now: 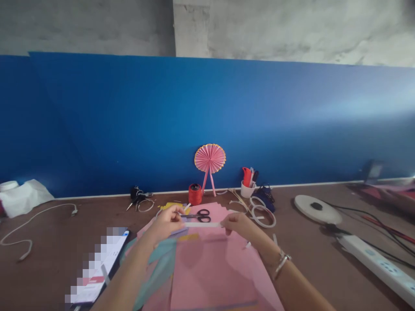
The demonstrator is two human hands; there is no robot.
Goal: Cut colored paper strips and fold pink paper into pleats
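Observation:
Between my two hands a narrow white strip is stretched level above the pink paper. My left hand pinches its left end, and my right hand pinches the right end. Whether the strip is tape or paper I cannot tell. Just beyond it lie scissors with dark handles, their blades partly behind my left fingers. Teal paper and a bit of yellow paper lie beside and on the pink sheets.
A pink folded paper fan leans against the blue partition, near a red spool and a white pen cup. Tape rolls lie to the right. A phone is at left, a power strip at right.

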